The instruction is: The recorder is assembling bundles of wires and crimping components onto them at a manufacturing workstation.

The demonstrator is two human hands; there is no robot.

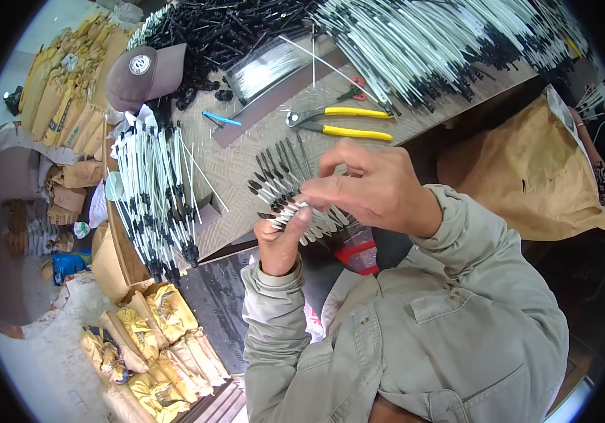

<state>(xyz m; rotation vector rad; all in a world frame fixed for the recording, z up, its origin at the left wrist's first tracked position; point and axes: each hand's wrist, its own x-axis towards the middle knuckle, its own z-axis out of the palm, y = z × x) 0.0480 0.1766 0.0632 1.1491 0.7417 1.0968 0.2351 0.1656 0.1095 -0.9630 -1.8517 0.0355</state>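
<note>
My left hand [281,245] is closed round a fanned bunch of thin white rods with black ends [272,185], held in front of my chest at the table's near edge. The thumb lies across the rods. My right hand [381,185] is bent over the same bunch, its thumb and forefinger closed together at the rods' black fittings. What those fingertips pinch is too small to make out. Beyond the hands lie pliers with yellow handles [355,113]. A light blue tool [222,118] rests farther left on the table [246,144].
White rods [401,53] with black ends are piled at the far right. Black parts [225,32] heap at the back beside a grey cap [144,74]. More rods [151,190] stand bundled at the left. A box of paper-wrapped packets [154,345] sits lower left; a brown sack [521,169] is right.
</note>
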